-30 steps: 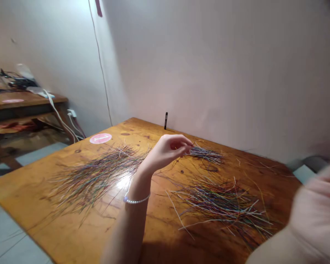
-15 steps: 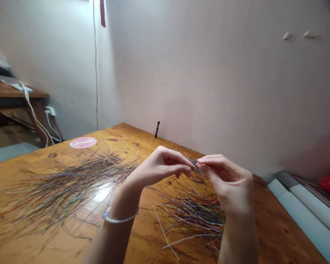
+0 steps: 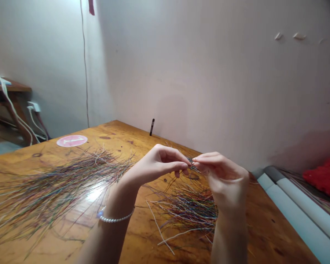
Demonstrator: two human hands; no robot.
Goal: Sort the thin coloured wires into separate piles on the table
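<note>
My left hand [image 3: 162, 163] and my right hand [image 3: 227, 176] are raised above the wooden table [image 3: 143, 227], fingertips almost meeting. Each is closed in a pinch on a thin wire [image 3: 191, 164], of which only a tiny stretch shows between them. Behind the fingertips lies a small bunch of dark and pale wires, mostly hidden. Below my right hand sits a pile of multicoloured wires [image 3: 192, 209], partly covered by my right wrist. A larger, longer pile of similar wires [image 3: 63, 183] spreads to the left of my left arm.
Two loose white wires [image 3: 161, 229] cross near the front of the right pile. A black marker [image 3: 152, 127] stands at the table's back edge, near the wall. A pink round sticker [image 3: 72, 140] marks the far left. Pale long boards [image 3: 299, 212] and red fabric [image 3: 324, 178] lie beyond the right edge.
The whole view has shifted slightly, so the table and walls sit further left. My hands keep the same pinch, fingertips close together; the wire piles look unchanged.
</note>
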